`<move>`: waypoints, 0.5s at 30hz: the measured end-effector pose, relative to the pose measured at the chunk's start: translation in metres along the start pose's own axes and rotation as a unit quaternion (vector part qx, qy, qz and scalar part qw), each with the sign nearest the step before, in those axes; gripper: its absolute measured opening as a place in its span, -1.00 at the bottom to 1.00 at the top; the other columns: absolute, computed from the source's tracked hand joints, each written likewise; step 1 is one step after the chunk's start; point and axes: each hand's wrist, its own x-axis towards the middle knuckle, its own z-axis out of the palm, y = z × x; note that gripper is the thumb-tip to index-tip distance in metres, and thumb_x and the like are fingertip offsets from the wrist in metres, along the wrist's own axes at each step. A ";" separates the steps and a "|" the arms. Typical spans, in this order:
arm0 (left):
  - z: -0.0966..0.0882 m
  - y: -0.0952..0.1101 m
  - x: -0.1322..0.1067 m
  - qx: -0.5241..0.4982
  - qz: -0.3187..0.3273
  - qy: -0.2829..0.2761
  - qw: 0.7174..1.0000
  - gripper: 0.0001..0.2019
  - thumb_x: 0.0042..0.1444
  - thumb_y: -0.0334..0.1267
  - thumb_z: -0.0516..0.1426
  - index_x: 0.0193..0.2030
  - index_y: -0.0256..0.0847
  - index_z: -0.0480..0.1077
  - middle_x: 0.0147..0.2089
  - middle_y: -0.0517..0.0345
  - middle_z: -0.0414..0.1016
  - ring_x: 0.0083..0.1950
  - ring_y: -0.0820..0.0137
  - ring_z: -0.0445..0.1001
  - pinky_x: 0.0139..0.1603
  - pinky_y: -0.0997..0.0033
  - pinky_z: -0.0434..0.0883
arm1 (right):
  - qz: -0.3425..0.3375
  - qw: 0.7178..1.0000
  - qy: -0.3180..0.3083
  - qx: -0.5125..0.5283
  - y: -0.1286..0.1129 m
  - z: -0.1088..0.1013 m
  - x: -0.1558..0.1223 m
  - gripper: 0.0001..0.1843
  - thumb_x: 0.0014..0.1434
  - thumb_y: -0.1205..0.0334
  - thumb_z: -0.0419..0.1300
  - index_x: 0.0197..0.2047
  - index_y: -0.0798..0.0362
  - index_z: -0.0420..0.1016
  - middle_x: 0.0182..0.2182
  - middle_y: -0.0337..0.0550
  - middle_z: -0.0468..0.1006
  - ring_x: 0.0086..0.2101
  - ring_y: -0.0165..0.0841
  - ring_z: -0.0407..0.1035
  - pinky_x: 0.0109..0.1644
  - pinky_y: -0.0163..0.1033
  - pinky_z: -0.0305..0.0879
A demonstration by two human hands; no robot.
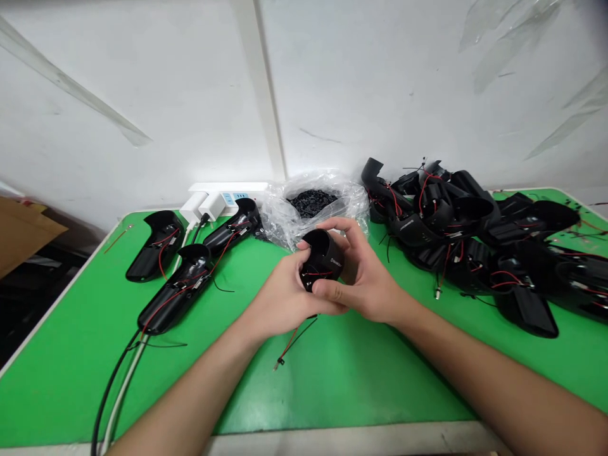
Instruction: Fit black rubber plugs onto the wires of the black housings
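Between my two hands, over the middle of the green table, is a black plastic housing [331, 258] with a curved, cut-out top and small white lettering. My left hand [287, 292] is wrapped round its left side and underside. On the right side, my right hand [367, 278] grips it, thumb across the front and fingers behind. A red wire shows inside the housing. Below the hands hangs a red and black wire pair [288, 348] with a small black piece near its end. The housing's lower part is hidden by my hands.
Three similar wired housings [178, 291] lie at left, near a white power strip [228, 187] with plugged-in adapters. A clear plastic bag [280, 218] of small black parts stands behind my hands. At right is a large pile of black housings [456, 221]. Cables cross the green table [370, 386] at left.
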 end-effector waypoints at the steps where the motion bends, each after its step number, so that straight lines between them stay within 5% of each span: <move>1: 0.000 0.000 0.000 -0.002 -0.001 -0.002 1.000 -0.61 -0.24 -0.43 0.47 -0.22 -0.22 0.52 -0.31 0.34 0.50 -0.28 0.60 0.40 -0.23 0.61 0.38 | 0.001 1.000 -0.004 0.003 0.000 -0.001 0.001 -0.20 0.16 0.09 0.54 0.30 -0.18 0.19 0.17 -0.02 0.51 0.11 -0.18 0.50 0.25 -0.04 0.44; 7: -0.002 0.003 -0.001 -0.003 -0.014 -0.014 1.000 -0.59 -0.22 -0.36 0.48 -0.19 -0.20 0.52 -0.27 0.26 0.51 -0.19 0.50 0.46 -0.14 0.52 0.42 | 0.001 0.999 -0.046 0.005 -0.001 -0.008 0.001 -0.14 0.16 0.21 0.54 0.38 -0.20 0.18 0.21 -0.03 0.48 0.17 -0.21 0.47 0.32 -0.07 0.41; 15: 0.000 0.002 -0.001 0.014 -0.016 0.007 1.000 -0.62 -0.22 -0.29 0.47 -0.33 -0.25 0.40 -0.38 0.35 0.36 -0.25 0.60 0.38 -0.25 0.59 0.34 | -0.026 1.000 -0.008 -0.003 0.006 0.002 -0.003 -0.23 0.27 0.26 0.44 0.41 -0.16 0.17 0.21 -0.03 0.49 0.20 -0.24 0.46 0.33 -0.07 0.40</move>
